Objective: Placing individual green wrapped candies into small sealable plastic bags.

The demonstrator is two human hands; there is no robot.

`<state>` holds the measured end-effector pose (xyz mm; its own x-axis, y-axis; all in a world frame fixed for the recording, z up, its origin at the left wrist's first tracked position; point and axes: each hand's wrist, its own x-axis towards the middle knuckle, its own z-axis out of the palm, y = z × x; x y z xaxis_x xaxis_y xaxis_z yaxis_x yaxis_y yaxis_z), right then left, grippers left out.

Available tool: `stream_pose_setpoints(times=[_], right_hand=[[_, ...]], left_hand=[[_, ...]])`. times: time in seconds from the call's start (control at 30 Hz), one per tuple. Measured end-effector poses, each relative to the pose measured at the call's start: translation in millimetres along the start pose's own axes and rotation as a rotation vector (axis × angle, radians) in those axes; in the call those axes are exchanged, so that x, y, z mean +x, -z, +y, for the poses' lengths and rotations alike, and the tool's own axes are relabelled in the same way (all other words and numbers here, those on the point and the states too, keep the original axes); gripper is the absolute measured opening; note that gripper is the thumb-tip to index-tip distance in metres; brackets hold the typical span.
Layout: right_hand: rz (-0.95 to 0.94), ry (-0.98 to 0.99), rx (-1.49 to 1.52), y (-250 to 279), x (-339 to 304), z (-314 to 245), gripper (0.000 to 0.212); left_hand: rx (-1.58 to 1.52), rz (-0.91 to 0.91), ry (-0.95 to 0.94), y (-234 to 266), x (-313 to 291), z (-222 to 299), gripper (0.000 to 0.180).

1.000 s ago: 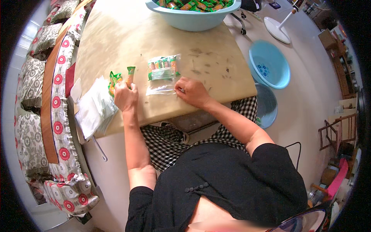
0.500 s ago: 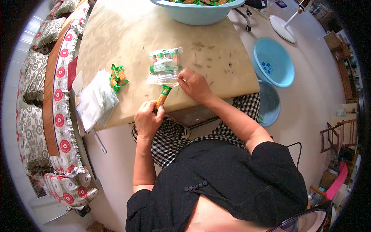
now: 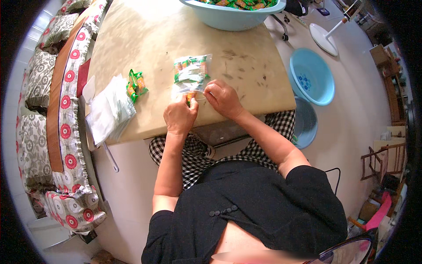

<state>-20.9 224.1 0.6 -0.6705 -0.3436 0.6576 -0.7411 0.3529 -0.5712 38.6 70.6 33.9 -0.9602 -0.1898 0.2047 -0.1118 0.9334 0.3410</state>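
Observation:
A clear plastic bag (image 3: 192, 70) lies flat on the table, with several small green-and-orange wrapped snack packets inside its far part. Its mouth faces me. Between the fingers of my left hand (image 3: 180, 115) is one more snack packet (image 3: 190, 97), its front end at the bag's mouth; I cannot tell how deep it sits. My right hand (image 3: 223, 99) pinches the right edge of the bag's mouth. Left of the bag lie a few loose snack packets (image 3: 137, 84), beside a stack of empty clear bags (image 3: 110, 110).
On the far side of the table (image 3: 149, 48) stands a light blue basin (image 3: 233, 18) full of similar packets. Two more blue basins, one flowered (image 3: 311, 77) and one lower (image 3: 305, 123), are on the floor at the right. A patterned sofa (image 3: 66, 110) runs along the left.
My left hand has moved forward and right, bringing the snack packet from in front of the bag up to its mouth. My right hand stays at the bag's edge.

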Motion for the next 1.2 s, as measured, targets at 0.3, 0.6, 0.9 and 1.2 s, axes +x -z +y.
stream_pose_setpoints(times=[0.3,0.6,0.9,1.2], right_hand=[[-0.025,0.008,0.01,1.0,0.8,-3.6,0.014],[-0.054,-0.001,0.007,1.9,1.2,-3.9,0.014],[-0.062,-0.036,0.014,0.7,1.7,-2.0,0.012],[-0.062,-0.029,0.013,-0.1,1.8,-1.3,0.013]], left_hand=[[-0.111,0.204,0.099,-15.2,15.8,-3.0,0.023],[-0.145,0.2,0.073,-20.5,25.0,-10.3,0.029],[-0.182,0.121,-0.019,-30.0,20.3,-26.6,0.055],[0.136,0.236,-0.049,-23.2,24.3,-11.2,0.028]])
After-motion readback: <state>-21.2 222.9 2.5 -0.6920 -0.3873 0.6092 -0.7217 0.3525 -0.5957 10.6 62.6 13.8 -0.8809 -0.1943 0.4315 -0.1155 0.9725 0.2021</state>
